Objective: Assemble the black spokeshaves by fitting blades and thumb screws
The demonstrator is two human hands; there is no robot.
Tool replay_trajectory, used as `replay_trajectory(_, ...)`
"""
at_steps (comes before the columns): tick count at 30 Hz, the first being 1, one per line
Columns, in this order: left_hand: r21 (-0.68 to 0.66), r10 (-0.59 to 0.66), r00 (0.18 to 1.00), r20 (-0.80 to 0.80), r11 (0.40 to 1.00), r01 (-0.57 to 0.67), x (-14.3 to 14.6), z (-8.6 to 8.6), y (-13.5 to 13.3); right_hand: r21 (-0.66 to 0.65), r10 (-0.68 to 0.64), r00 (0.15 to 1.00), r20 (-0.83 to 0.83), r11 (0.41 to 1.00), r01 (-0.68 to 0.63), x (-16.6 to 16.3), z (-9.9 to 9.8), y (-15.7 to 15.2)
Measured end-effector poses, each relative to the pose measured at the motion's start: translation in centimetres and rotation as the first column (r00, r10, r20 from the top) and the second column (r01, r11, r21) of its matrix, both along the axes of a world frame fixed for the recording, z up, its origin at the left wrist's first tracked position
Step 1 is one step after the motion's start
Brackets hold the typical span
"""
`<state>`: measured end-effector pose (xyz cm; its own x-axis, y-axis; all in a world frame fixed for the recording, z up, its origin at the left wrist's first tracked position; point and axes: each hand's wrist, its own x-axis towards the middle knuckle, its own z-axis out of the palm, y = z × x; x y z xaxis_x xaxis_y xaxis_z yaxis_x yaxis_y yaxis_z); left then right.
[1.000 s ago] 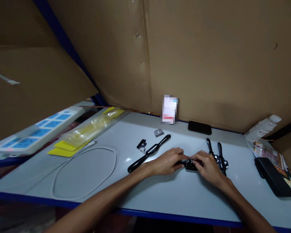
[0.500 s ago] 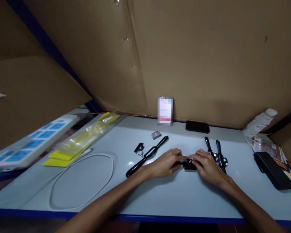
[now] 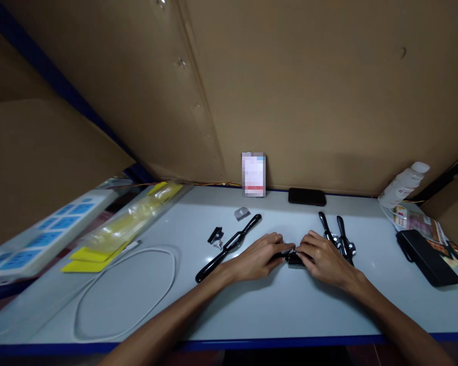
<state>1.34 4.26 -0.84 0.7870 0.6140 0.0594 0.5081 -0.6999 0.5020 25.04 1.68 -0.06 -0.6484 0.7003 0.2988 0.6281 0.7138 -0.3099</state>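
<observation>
My left hand and my right hand are closed around a black spokeshave just above the table. My right fingers pinch at its middle, where a small part is mostly hidden. To the left of my left hand lies a bare black spokeshave body set at a slant. Beside it are a black cap piece with a small screw, and a grey blade. Two spokeshaves with metal fittings, one and another, lie behind my right hand.
A white cable loops on the left, near yellow sheets in clear plastic and a power strip. At the back are a blurred card and a dark phone. A bottle and black case stand right.
The view has shifted slightly, so things sit a little further left. My right fingers have moved a little over the spokeshave's middle; both hands still hold it.
</observation>
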Motion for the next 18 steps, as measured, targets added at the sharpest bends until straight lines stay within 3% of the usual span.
replay_trajectory(6, -0.055, 0.03, 1.0, 0.002, 0.998, -0.029, -0.1, -0.2, 0.0, -0.009, -0.058, 0.997, 0.053, 0.998, 0.059, -0.7, 0.0, -0.2)
replay_trajectory(14, -0.065, 0.033, 0.998, 0.046, 0.997, -0.029, -0.1, -0.5, 0.2, -0.033, -0.043, 0.995, -0.094, 0.999, 0.04, -0.9, -1.3, 0.4)
replay_trajectory(18, -0.078, 0.035, 0.998, 0.055, 0.996, -0.031, -0.1, -0.3, 0.1, -0.019, -0.095, 0.993, -0.072, 0.995, 0.094, -1.0, -1.0, 0.2)
